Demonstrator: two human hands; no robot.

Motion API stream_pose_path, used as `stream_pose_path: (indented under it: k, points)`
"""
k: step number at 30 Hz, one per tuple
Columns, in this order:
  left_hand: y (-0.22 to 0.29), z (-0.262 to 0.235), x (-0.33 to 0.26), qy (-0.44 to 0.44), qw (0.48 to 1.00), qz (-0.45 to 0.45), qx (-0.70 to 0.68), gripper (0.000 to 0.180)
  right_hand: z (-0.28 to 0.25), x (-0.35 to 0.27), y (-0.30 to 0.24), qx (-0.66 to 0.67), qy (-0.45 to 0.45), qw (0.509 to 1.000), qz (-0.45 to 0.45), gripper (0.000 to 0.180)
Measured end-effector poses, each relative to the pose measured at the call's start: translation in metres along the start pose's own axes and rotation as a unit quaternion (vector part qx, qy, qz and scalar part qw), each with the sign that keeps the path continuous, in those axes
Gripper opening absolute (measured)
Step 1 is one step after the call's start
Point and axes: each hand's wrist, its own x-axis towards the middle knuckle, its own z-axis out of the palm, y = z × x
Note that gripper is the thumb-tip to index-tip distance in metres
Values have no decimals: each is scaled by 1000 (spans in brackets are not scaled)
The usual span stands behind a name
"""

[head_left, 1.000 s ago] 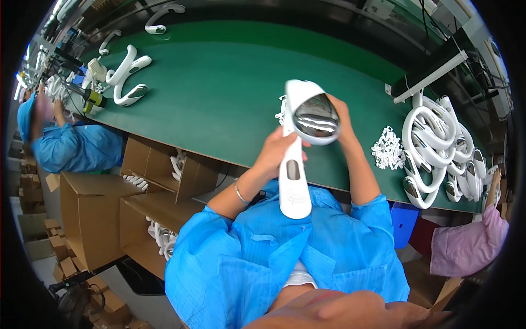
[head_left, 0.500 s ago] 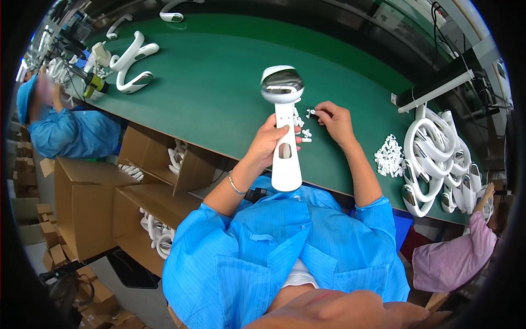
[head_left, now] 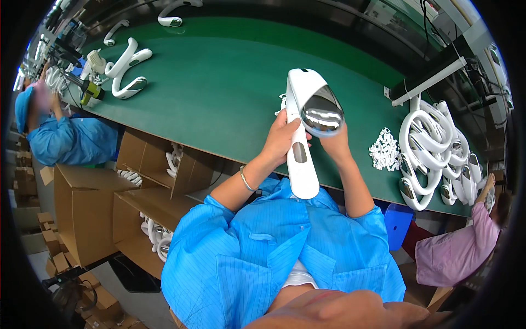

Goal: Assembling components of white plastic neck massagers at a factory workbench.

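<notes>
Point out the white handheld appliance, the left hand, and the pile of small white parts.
white handheld appliance (head_left: 300, 164), head view, on its handle.
left hand (head_left: 280, 140), head view, back of hand.
pile of small white parts (head_left: 385, 150), head view, pile's middle.

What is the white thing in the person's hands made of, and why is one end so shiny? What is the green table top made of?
The white handheld appliance looks like smooth moulded plastic, glossy and evenly white. Its shiny plate mirrors the lights, so it is probably polished metal or chromed plastic. The green table top looks matte, like rubber or a mat; which one, the picture cannot settle.
</notes>
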Motion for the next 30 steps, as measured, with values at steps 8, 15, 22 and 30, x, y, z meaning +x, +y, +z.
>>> stream_pose_path:
  k: [8,15,22,30]
  points:
    - [7,16,-12,-26,998,56,8,24,-25,-8,-8,-58,-54,997,-12,19]
    - [-7,11,-2,-31,996,68,50,26,-21,-11,-25,212,-35,970,116,12]
    - [-14,15,-4,-42,998,39,13,33,-11,-18,72,237,81,966,61,26]
    - [-17,20,-9,-29,997,65,31,34,1,-20,5,139,25,985,97,15]
